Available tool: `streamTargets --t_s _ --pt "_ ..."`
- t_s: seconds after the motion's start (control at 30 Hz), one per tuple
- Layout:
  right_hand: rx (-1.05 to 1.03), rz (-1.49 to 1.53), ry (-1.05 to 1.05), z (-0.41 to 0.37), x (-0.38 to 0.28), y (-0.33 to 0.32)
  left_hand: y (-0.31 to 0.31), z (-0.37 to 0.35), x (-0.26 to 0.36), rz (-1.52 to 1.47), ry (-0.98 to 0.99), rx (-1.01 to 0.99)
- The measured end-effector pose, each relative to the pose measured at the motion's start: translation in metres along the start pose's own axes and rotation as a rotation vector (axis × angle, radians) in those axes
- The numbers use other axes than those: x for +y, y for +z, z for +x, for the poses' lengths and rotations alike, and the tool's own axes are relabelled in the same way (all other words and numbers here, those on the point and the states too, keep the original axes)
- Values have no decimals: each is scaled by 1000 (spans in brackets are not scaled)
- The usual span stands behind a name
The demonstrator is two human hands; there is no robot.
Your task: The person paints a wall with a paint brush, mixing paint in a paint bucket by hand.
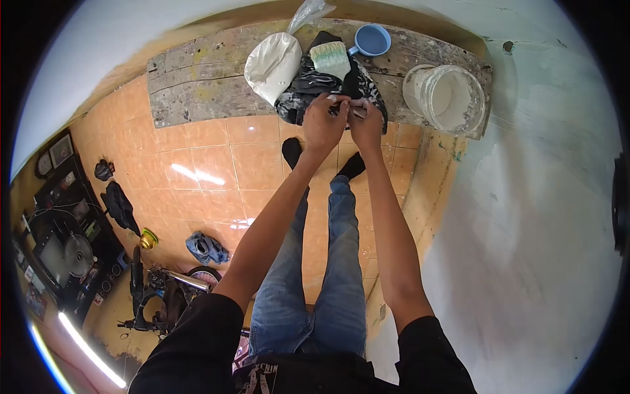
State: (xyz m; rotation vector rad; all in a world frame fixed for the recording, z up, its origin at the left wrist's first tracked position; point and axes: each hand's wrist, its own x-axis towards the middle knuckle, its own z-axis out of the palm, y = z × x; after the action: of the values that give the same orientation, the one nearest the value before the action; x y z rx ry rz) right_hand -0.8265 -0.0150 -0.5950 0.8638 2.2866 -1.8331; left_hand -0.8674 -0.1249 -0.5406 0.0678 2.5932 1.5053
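Note:
A black cloth with white patches [298, 98] lies bunched across the front edge of a worn wooden plank [197, 85]. Over its near side, my left hand [325, 125] and my right hand [366, 123] come together, thumbs and fingers closed and almost touching. Whitish smears show about the fingertips; whether they pinch a fold of cloth or some small thing cannot be made out. Just beyond the hands, a pale piece with green bristle-like streaks [330, 60] rests on the cloth. An open bag of white powder [272, 65] stands left of it, a blue mug [373, 41] behind to the right.
A white-smeared plastic tub [453, 98] stands at the plank's right end, by a pale wall [512, 249]. Orange tiles [256, 157] cover the floor. Crumpled denim [207, 247], a motorbike [164, 295] and a dark cabinet with a fan [79, 255] are at lower left.

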Motion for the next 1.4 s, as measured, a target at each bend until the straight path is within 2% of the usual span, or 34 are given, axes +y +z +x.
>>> streamTargets --t_s 0.1,0.23,0.33,0.43,0.5,0.6,0.7,0.8,0.9,1.0,1.1,1.3,1.4 --pt "70 69 -123 -2 7 5 1 2 -7 161 230 31" --pt "5 60 -40 -4 5 1 -4 -2 -14 289 378 -27" --pt "-52 -23 -83 2 6 0 -11 -7 -7 440 388 -117" --pt "-83 15 -54 1 -6 0 -15 -3 -4 548 357 -61" --pt "-65 174 68 -4 -17 1 -15 2 -4 518 325 -85" --pt "-66 -5 -58 1 -10 -2 -16 3 1 514 331 -109" --pt "-65 10 19 2 -15 -2 -18 0 1 497 336 -120" --pt "-69 188 66 1 -19 0 -17 -5 -2 469 342 -131" --pt "-60 -7 -133 5 -1 2 -18 -11 0 463 340 -158" --pt "-91 87 88 2 -12 -3 -16 -20 4 465 302 -178" --pt "-144 190 105 2 -11 -5 -18 -23 7 450 326 -162" --pt "-253 408 278 -20 -38 -13 -23 -28 11 27 151 -82" --pt "-232 397 361 -34 -33 -14 -20 -21 10 -398 -230 -27"
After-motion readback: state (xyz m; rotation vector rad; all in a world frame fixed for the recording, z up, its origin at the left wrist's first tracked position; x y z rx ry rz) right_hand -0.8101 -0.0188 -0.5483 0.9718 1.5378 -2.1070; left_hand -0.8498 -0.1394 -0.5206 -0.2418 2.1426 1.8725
